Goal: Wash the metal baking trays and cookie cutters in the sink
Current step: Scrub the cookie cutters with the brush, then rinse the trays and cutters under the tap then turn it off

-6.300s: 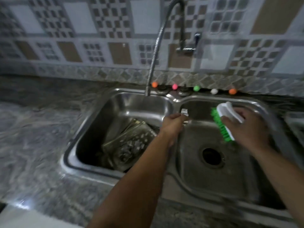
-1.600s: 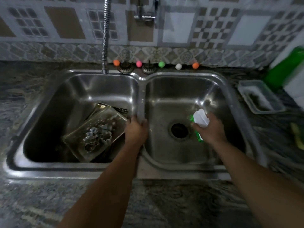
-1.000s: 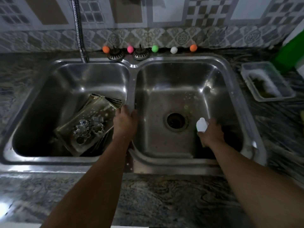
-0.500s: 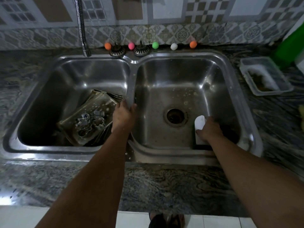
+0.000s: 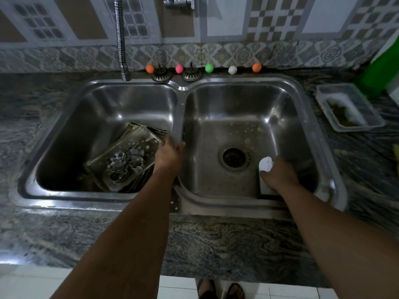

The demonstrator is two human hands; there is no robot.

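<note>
L hand grips sink divider; R hand holds brush.

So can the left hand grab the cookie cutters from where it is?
Probably yes. The left hand rests on the divider, right beside the tray where the cookie cutters lie uncovered, and nothing blocks them.

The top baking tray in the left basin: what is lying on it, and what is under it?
On the top baking tray lie several metal cookie cutters and soap spots. Edges of more trays show beneath it; their number is hidden.
</note>
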